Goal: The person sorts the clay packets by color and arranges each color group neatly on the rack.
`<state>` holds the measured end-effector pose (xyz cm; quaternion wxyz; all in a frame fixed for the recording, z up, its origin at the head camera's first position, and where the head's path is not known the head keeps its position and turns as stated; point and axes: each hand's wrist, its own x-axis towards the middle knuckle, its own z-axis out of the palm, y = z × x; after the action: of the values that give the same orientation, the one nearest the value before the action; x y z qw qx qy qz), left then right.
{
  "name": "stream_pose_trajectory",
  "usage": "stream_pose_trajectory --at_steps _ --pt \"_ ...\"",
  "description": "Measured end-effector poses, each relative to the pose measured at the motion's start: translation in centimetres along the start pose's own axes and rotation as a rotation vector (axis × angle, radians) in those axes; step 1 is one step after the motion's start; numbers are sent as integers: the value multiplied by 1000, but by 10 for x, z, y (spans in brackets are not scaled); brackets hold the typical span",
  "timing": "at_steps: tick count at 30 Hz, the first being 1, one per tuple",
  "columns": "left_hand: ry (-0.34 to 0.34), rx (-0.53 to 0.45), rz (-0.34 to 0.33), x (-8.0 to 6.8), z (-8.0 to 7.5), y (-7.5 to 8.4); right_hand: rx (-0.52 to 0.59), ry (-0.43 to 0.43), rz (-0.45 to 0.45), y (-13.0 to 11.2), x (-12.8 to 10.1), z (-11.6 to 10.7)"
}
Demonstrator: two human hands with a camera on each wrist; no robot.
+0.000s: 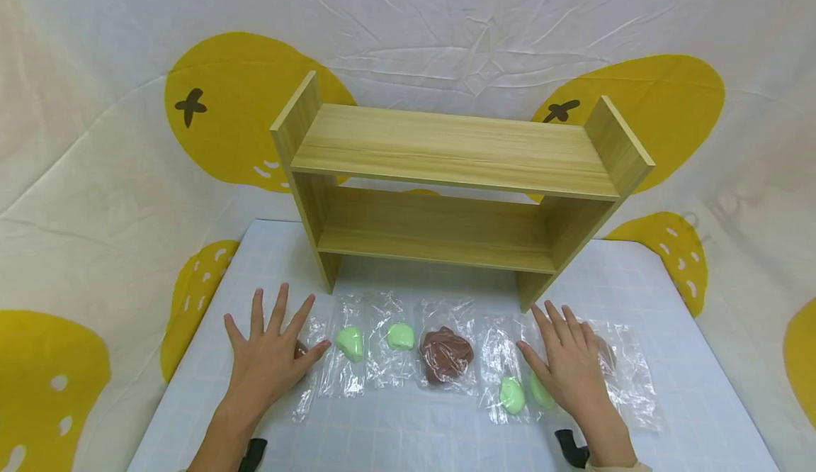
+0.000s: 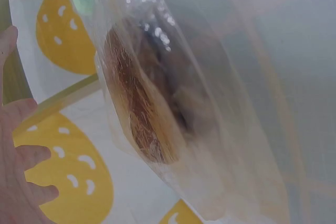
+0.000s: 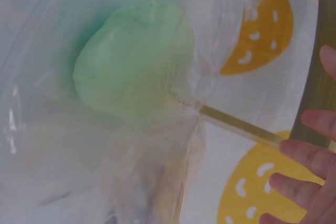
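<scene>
A row of clear plastic bags lies on the pale blue table (image 1: pixel 408 436) in front of a wooden shelf (image 1: pixel 446 149). My left hand (image 1: pixel 277 341) rests flat with fingers spread on the leftmost bag, which holds a brown lump (image 1: pixel 301 349) (image 2: pixel 152 103). My right hand (image 1: pixel 564 355) lies flat over the bags at the right, covering part of a green lump (image 1: pixel 540 391) (image 3: pixel 131 61) and a brown one (image 1: pixel 606 353). Between the hands lie two green lumps (image 1: pixel 350 342) (image 1: pixel 400 336), a large brown lump (image 1: pixel 446 354) and another green lump (image 1: pixel 512 395).
The two-tier wooden shelf stands at the back of the table with both boards bare. A white cloth with yellow fruit prints (image 1: pixel 223 110) hangs behind and around the table. Black wrist mounts (image 1: pixel 570 447) show near the front edge.
</scene>
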<state>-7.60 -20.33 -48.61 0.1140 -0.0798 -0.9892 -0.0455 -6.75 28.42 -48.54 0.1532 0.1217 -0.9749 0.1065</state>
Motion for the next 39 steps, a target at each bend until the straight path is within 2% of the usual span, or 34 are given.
stream_pose_trajectory --at_steps 15,21,28,35,39 --pt "4 -32 3 0 -3 0 -38 -5 29 1 -2 -7" --pt "82 -81 18 6 -11 -3 -44 6 32 2 -3 -9" --pt "143 -196 25 19 -32 -6 -37 56 20 1 -1 -14" --pt "277 -272 66 39 -60 -14 -30 83 6 1 -1 -17" --pt "331 -306 87 47 -73 -18 -22 107 -15 2 -1 -14"
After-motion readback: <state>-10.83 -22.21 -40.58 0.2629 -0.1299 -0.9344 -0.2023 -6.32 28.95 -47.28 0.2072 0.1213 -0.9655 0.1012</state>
